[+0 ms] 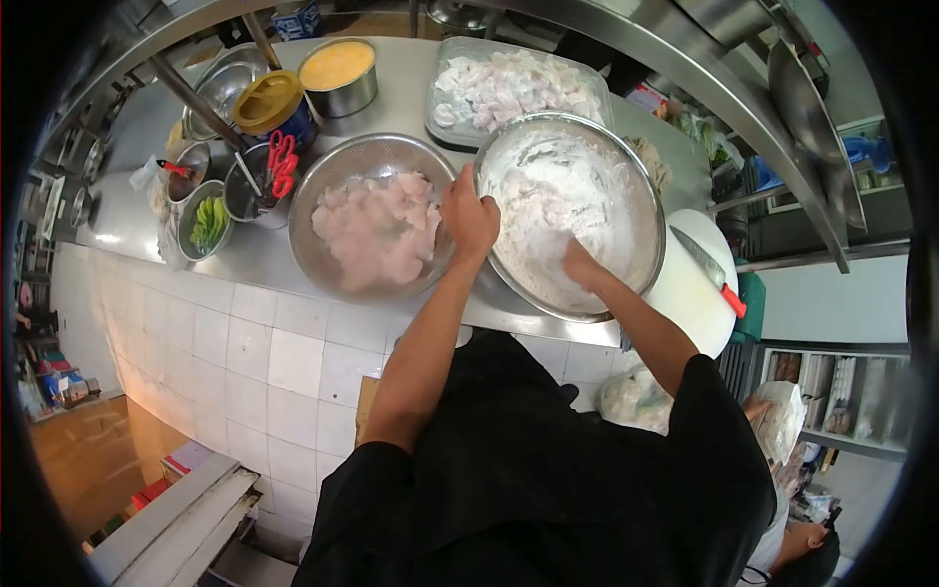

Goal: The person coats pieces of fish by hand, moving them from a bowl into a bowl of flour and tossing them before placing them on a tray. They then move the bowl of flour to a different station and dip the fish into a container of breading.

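The long stainless steel counter [127, 210] is crowded. The wide steel bowl of white flour [570, 210] is gripped at its rim by the left hand [469, 217], while the right hand [577, 262], closure unclear, is buried among floured pieces. Flour could be spilled if the bowl is tipped.

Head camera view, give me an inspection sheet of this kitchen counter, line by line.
Surface: steel counter, crowded.
Job's things: flour bowl holding floured pieces; colander of raw pink pieces; tray of coated pieces behind.
Clutter: pot of yellow liquid, yellow-lidded tub, red scissors in a container, bowl of greens, knife on white board.
Hands: left hand on the flour bowl's rim; right hand in the flour.
Cables: nothing seen.
Surroundings: white tiled floor, steel shelf overhead, another person at lower right.
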The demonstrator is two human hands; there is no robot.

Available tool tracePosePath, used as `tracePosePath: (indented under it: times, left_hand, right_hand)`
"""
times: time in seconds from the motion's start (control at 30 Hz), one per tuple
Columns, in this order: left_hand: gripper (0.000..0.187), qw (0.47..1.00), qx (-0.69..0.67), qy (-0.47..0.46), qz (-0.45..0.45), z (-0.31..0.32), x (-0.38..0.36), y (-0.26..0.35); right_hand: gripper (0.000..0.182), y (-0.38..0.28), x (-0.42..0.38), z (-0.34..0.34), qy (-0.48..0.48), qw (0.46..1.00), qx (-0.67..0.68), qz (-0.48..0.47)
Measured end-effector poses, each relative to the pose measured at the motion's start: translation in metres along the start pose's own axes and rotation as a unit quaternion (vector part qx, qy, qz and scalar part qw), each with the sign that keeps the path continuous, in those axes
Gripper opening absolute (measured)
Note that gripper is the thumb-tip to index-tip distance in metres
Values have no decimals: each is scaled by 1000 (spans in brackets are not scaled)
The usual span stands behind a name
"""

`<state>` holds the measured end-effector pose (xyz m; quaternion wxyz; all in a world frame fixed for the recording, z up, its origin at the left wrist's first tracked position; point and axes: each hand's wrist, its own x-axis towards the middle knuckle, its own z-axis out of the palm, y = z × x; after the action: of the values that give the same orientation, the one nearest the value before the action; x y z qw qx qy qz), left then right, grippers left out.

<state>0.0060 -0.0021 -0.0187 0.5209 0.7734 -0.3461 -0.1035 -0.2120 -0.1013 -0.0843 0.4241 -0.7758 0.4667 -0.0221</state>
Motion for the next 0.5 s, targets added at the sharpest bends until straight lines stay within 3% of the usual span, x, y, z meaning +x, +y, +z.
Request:
tracePosePath:
  times: [0.03,0.1,0.13,0.17,0.23,0.3,0.37,0.43,0.5]
  left_hand:
    - [54,1000,-2,5,-1,2,1,0]
    - [54,1000,-1,1,6,3,1,0]
    - [54,1000,1,-2,9,1,1,-1]
    - [54,1000,5,-2,11,-1,0,0]
    - [54,1000,-11,-11,-1,-1,0,2]
    - [55,1000,-8,-13,3,-1,1,2]
    - [55,1000,-6,-11,4,0,2,0]
    - [55,1000,-10,-27,4,1,2,-3]
    - [56,1000,-5,-22,1,0,3,-1]
  right_hand:
    - [48,-3,17,6,28,993,114,-17]
    - [42,-42,44,-11,68,946,297,108]
    - [45,-16,76,-25,144,981,128,19]
    - [49,13,100,-33,214,973,-47,-71]
    - [62,-53,60,-74,90,960,-263,24]
    - [61,-21,69,-64,82,973,-213,38]
    - [58,-6,59,-40,38,923,-384,-11]
    - [44,10,65,-26,43,905,-409,-104]
    - [31,-34,43,-48,54,984,-128,-115]
